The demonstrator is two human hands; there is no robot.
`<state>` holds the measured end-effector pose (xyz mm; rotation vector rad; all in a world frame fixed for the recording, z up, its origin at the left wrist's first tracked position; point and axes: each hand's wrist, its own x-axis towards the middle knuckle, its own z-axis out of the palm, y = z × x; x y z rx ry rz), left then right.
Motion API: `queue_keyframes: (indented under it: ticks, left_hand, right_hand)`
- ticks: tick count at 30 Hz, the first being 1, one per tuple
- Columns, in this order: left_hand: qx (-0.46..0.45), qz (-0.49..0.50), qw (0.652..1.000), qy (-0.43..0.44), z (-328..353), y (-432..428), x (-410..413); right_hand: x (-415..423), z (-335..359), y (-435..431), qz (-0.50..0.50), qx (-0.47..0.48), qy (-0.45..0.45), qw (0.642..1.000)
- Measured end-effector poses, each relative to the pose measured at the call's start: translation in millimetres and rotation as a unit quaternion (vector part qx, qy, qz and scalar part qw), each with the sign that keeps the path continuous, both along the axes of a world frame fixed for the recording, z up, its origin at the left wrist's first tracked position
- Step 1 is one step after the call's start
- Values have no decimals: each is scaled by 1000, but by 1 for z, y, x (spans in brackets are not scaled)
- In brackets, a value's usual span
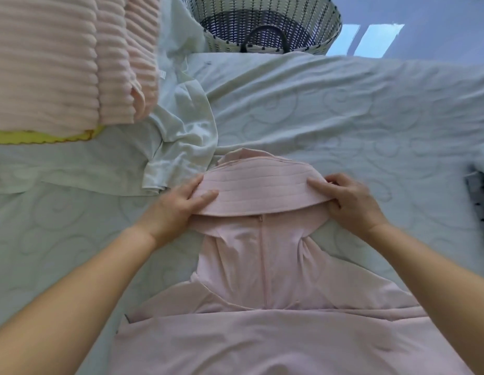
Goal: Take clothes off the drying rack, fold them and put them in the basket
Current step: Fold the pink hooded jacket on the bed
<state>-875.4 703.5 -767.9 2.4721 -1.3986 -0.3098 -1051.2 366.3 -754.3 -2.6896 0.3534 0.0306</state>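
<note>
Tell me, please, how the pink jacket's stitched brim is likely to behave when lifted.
The brim is probably semi-stiff: it holds a smooth arc between the left hand and right hand. The jacket body likely flops, since it lies creased and spread.

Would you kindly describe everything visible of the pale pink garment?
The pale pink garment lies spread on the light green quilted bedcover, its near part running out of frame. It looks thin and smooth, with a central zip and a ribbed, stitched brim at the far end. The left hand and right hand each grip one side of that brim.
</note>
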Motion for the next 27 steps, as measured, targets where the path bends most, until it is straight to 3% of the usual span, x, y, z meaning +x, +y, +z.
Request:
queue_keyframes:
  ticks: [3,6,8,11,14,16,21,24,27]
  left_hand:
    - [78,-41,996,-11,3,6,-1]
    - [44,90,990,103,22,-12,-6]
    - [2,189,974,126,28,-30,-4]
    - [33,294,938,182,32,-46,1]
    - [12,326,901,285,36,-48,7]
    - [-15,313,903,294,42,-47,6]
    - [-113,241,930,254,62,-16,-29]
    - [-172,118,970,124,78,11,-68]
    - [-197,-9,980,-24,89,32,-113]
  right_hand:
    - [0,11,0,47,6,71,996]
    - [14,24,4,-55,104,68,991]
    - [25,23,3,-121,134,67,981]
    - [39,22,2,-113,114,150,975]
    - [46,26,4,-115,119,166,972]
    - [44,28,5,-124,146,136,972]
    - [7,47,18,-123,160,38,979]
    - [-35,59,33,-84,138,-32,986]
    - [-88,62,48,53,26,-136,989]
